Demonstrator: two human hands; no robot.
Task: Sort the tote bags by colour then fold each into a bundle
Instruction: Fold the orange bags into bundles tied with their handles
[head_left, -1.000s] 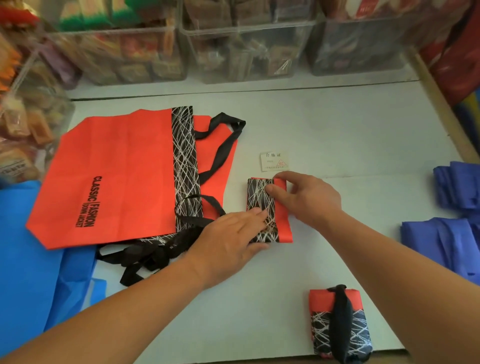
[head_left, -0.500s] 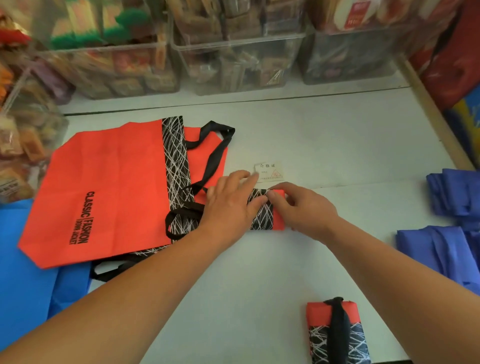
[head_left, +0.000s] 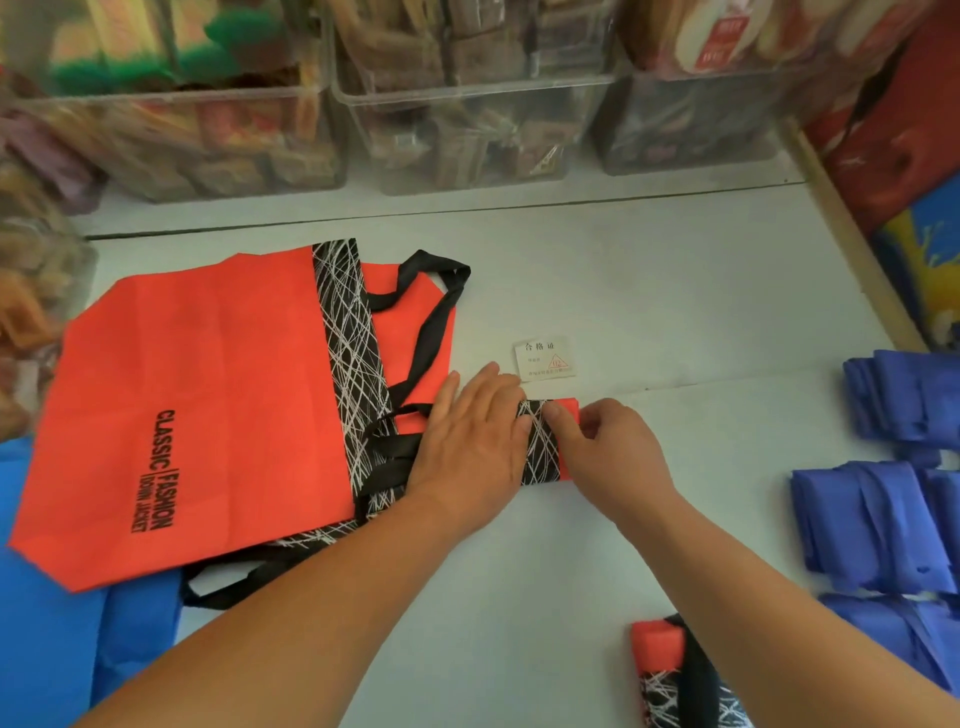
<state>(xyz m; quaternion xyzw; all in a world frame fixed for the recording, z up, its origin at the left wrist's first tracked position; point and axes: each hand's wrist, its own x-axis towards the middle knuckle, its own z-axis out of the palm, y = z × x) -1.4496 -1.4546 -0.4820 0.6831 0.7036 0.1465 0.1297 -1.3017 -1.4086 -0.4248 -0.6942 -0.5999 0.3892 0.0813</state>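
Head cam: I'm looking down at a white tabletop (head_left: 675, 291) with a seam running across it. A row of clear bins (head_left: 467, 130) stuffed with packaged goods lines the far side from 10 to 1 o'clock. More blurry packets are piled at 9.

The half-folded bundle (head_left: 543, 441), orange with a black scribble-pattern band, sits just off centre toward 5 o'clock. My left hand (head_left: 472, 441) lies flat on its left part, fingers straight and pressing down. My right hand (head_left: 608, 452) has its fingers curled in, pinching the bundle's right edge.

A flat orange tote bag (head_left: 208, 405) printed CLASSIC FASHION covers 8 to 10 o'clock. Its black handles (head_left: 431, 322) trail right up to my left hand, with another orange bag partly showing under it. A small paper tag (head_left: 544, 358) lies just beyond the bundle. A finished bundle (head_left: 657, 649), wrapped in its strap, sits at 5 near the bottom edge. Folded dark blue bags (head_left: 872, 525) are stacked at 3 to 4, and light blue bags (head_left: 47, 649) poke out at 7 to 8.

A wooden strip (head_left: 852, 244) marks the tabletop's right edge at 2. Bare surface shows from 12 to 2 and between my forearms at 6.
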